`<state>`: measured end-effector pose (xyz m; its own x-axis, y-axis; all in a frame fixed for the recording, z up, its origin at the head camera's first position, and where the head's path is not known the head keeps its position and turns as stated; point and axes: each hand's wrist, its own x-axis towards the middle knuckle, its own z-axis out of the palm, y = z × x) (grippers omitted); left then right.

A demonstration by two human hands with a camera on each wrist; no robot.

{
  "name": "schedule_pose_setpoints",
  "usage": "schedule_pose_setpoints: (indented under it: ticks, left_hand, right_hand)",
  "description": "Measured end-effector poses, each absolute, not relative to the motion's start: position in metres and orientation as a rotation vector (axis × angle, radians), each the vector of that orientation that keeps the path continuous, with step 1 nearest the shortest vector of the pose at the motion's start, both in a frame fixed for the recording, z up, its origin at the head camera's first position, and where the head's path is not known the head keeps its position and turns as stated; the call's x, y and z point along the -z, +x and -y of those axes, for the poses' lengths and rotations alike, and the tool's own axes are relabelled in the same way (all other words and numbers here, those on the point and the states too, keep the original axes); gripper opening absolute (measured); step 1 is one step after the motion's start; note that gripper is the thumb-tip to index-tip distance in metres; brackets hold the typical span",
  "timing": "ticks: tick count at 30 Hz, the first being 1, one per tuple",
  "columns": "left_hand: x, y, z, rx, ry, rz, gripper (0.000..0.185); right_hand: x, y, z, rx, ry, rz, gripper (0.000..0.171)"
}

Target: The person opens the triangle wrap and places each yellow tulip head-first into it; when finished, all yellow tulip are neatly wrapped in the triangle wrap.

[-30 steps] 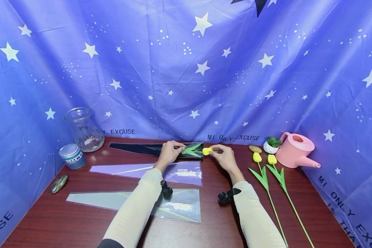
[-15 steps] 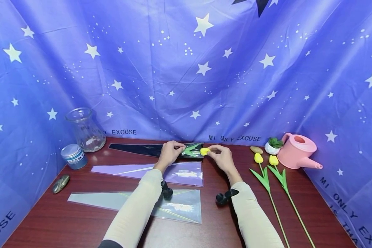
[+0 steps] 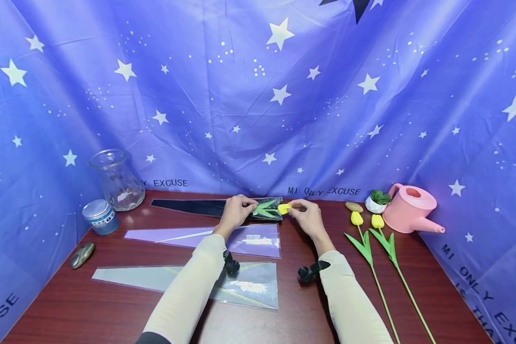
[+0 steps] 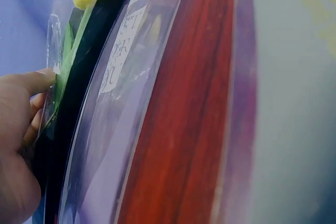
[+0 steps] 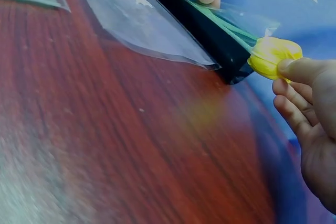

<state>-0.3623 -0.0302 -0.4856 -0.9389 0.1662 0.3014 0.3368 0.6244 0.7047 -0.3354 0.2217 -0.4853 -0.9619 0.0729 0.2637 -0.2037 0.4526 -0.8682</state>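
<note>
A yellow tulip (image 3: 283,209) lies along a black flower sleeve (image 3: 189,206) at the back of the table, its green leaves (image 5: 231,29) and stem inside the clear film and its bloom at the wide right end. My right hand (image 3: 308,217) pinches the bloom between thumb and fingers. My left hand (image 3: 235,212) pinches the clear film of the sleeve beside the leaves, thumb on top, as the left wrist view shows. The lower stem is hidden behind the left hand and in the dark sleeve.
In front lie a purple sleeve (image 3: 236,239) and a grey sleeve (image 3: 133,277). Two yellow tulips (image 3: 371,263), a pink watering can (image 3: 409,210), a small potted plant (image 3: 377,201) and a tan stone (image 3: 354,207) are right. Left are a glass vase (image 3: 119,184), blue jar (image 3: 101,217) and dark stone (image 3: 82,254).
The right hand has moved slightly left, and the tulip's bloom has slid with it over the sleeve's wide end. The left hand has stayed in place.
</note>
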Motion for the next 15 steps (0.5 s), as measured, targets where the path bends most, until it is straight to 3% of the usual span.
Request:
schedule_pose_setpoints:
  ticks: [15]
  left_hand:
    - [0.482, -0.362, 0.027, 1.222, -0.467, 2.629, 0.012]
  right_hand:
    - [0.494, -0.346, -0.208, -1.761, 0.128, 2.470, 0.024]
